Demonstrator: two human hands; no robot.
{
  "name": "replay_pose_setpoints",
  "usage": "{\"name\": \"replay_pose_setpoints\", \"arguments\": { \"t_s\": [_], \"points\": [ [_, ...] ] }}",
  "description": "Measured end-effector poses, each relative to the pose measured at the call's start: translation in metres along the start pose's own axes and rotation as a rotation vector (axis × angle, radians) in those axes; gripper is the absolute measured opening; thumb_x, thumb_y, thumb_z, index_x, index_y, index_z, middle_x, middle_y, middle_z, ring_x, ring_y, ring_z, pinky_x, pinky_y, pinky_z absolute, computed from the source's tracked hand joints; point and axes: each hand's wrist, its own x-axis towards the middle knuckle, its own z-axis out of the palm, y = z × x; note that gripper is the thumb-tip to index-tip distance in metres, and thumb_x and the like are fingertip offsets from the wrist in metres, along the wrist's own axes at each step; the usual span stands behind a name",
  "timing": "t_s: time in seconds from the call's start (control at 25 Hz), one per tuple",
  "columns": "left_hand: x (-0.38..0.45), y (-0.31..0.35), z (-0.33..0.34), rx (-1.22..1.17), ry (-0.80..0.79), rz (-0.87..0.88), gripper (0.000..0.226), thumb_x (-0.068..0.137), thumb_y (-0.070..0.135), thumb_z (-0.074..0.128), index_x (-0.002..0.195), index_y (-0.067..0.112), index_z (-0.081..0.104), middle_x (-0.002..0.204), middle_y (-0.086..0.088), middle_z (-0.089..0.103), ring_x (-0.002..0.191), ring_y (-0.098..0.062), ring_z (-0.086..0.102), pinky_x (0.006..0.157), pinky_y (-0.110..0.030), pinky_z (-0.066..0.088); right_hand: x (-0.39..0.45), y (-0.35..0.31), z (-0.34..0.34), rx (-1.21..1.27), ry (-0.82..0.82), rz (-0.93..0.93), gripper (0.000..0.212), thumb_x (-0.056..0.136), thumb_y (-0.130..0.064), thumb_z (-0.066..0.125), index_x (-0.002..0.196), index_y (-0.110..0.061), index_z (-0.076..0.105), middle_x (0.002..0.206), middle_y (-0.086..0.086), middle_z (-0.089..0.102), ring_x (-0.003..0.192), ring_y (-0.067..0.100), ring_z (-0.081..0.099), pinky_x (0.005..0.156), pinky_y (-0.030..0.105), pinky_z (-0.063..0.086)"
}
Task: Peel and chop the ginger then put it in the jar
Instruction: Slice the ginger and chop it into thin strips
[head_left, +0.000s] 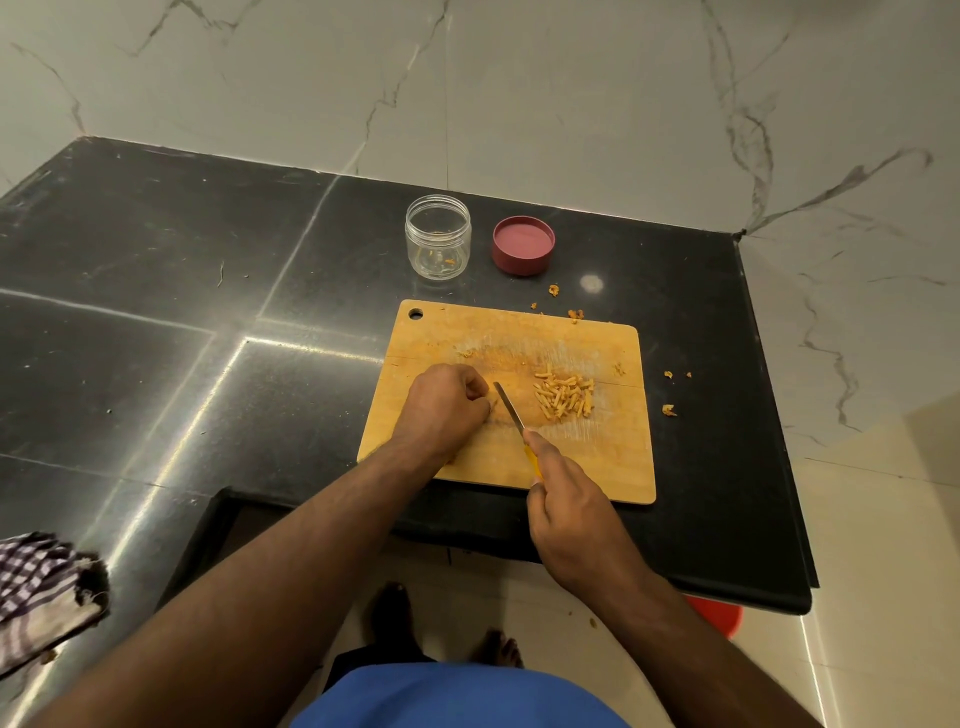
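I see my right hand (563, 499) wrapped tight around the yellow handle of a small knife (511, 410). The blade points up and to the left, low over the wooden cutting board (597, 467). My left hand (447, 405) rests on the board just left of the blade, with its fingers curled in. I cannot tell if it is holding a bit of ginger under them.

A little pile of cut ginger sticks (565, 397) lies on the board, just right of the blade. Small ginger scraps (669, 410) sit on the black worktop (156, 312) past the board's right edge and near its far edge.

The clear jar (438, 236) stands open on the worktop behind the board. It has only a few tiny bits in the bottom. Its dark red lid (523, 244) lies just to the right of it, inside facing up. A checked cloth (36, 587) lies at the near left.
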Motion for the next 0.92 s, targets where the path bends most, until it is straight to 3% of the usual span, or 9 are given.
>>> {"name": "replay_pose_setpoints", "arguments": {
  "t_s": [0.28,0.6,0.8,0.92],
  "points": [
    [-0.001,0.001,0.0,-0.035,-0.002,-0.004,0.016,0.088,0.016,0.07,0.103,0.017,0.076,0.098,0.004,0.071,0.086,-0.007,0.06,0.059,-0.012,0.037,0.0,0.0,0.002,-0.03,-0.01,-0.008,0.054,0.103,-0.018,0.038,0.155,-0.028,0.024,0.116,-0.005,0.052,0.088,0.01,0.054,0.077,0.032,0.051],
    [0.001,0.002,-0.002,-0.014,-0.026,-0.002,0.015,0.087,0.019,0.071,0.101,0.019,0.077,0.095,0.005,0.072,0.083,-0.007,0.06,0.059,-0.013,0.039,0.001,-0.003,0.002,-0.117,-0.04,-0.004,0.055,0.103,-0.018,0.037,0.155,-0.026,0.023,0.111,-0.001,0.052,0.082,0.015,0.054,0.07,0.034,0.048],
    [0.002,0.003,-0.001,0.001,-0.031,-0.002,0.014,0.087,0.019,0.071,0.099,0.018,0.077,0.093,0.005,0.072,0.084,-0.008,0.061,0.062,-0.017,0.043,0.007,-0.011,-0.001,-0.152,-0.104,0.032,0.055,0.103,-0.018,0.034,0.155,-0.028,0.02,0.116,0.002,0.053,0.087,0.018,0.055,0.076,0.041,0.05],
    [0.001,0.005,0.0,0.001,-0.009,-0.01,0.009,0.087,0.02,0.07,0.094,0.018,0.076,0.088,0.006,0.07,0.079,-0.007,0.06,0.058,-0.015,0.041,0.003,-0.01,-0.002,-0.137,-0.099,0.041,0.054,0.103,-0.018,0.035,0.154,-0.028,0.021,0.115,0.001,0.053,0.087,0.016,0.054,0.075,0.037,0.05]
  ]
}}
